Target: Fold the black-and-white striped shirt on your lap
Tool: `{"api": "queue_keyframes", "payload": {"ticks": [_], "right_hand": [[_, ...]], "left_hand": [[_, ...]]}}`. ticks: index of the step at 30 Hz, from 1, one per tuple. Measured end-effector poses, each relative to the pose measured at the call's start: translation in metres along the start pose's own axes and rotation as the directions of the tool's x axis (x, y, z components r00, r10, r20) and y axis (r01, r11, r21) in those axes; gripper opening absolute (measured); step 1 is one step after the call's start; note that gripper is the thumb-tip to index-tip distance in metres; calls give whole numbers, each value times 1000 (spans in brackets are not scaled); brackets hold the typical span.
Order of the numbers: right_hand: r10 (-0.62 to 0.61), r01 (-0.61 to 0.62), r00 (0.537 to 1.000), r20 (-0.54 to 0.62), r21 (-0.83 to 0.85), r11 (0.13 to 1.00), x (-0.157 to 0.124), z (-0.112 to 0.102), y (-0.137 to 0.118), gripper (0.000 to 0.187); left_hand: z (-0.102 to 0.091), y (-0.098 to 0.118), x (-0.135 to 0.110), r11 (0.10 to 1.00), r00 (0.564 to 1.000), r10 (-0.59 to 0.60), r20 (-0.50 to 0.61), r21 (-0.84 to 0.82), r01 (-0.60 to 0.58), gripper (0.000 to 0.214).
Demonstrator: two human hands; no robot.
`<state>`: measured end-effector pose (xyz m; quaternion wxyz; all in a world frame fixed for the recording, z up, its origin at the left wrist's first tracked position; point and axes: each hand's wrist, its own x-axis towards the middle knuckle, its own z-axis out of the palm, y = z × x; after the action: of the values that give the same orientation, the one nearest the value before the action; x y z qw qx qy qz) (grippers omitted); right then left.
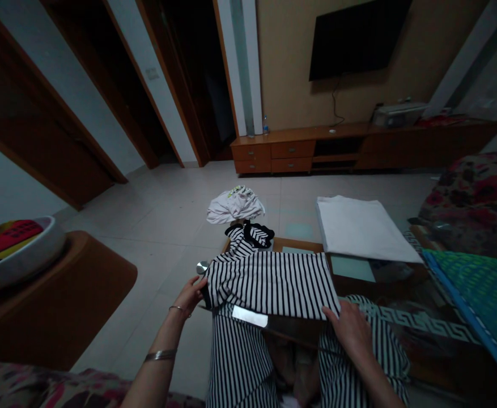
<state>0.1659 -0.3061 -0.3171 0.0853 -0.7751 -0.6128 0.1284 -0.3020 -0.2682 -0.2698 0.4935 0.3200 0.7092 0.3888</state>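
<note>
A black-and-white striped garment [269, 283] lies spread across the near edge of a glass-topped table [352, 268], with a black-trimmed, bunched part at its far end. My left hand [191, 294] grips the garment's left edge, and a bangle circles that wrist. My right hand [345, 331] holds its right edge, fingers over the fabric. Striped fabric [239, 362] also hangs below the hands; I cannot tell whether it belongs to this garment. A folded white cloth [361, 229] lies on the table to the right, and a crumpled white garment [235, 205] lies beyond the far edge.
A green-and-blue cloth [473, 294] lies at the right, beside a floral sofa [473, 198]. On the left, a large white bowl [14, 252] sits on a brown wooden stand [61, 300]. A low wooden cabinet [293, 150] stands across the tiled floor, beneath a wall-mounted television.
</note>
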Motion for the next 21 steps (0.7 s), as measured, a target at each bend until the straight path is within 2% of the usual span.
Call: {"api": "queue_keyframes", "payload": {"ticks": [2,5,7,9,11,12,14,16,18,21], "right_hand": [[-22,25,999,-46,49,999,-6,4,-11,37],[15,7,998,-67,314,949,0,5,-14,30],[94,-67,995,-19,571,818,6,3,-8,32],[174,-157,983,62,776,611,7,0,2,37],[202,-226,968,149,866,445,2,-1,13,47],[191,-253,963,189,876,411,-2,0,17,53],[146,-284,959,244,854,436,-12,3,23,60],[116,-282,958,261,806,521,-21,7,27,63],[110,-262,963,246,760,595,-27,10,29,66],[83,-171,984,155,725,667,-33,11,30,68]], "left_hand": [[10,-5,-3,997,992,28,-123,72,-19,78],[20,-6,-1,979,960,97,-263,201,-43,95],[20,-1,2,961,936,138,-324,272,-48,94],[14,5,5,948,915,165,-368,315,-44,90],[6,9,7,941,909,174,-378,337,-40,83],[3,10,7,939,913,173,-370,343,-39,78],[-2,7,5,936,924,162,-347,351,-32,65],[-4,1,1,934,930,149,-337,355,-21,57],[-3,-6,-6,933,933,138,-332,358,-11,58],[-4,-16,-17,923,944,136,-302,385,-10,68]]}}
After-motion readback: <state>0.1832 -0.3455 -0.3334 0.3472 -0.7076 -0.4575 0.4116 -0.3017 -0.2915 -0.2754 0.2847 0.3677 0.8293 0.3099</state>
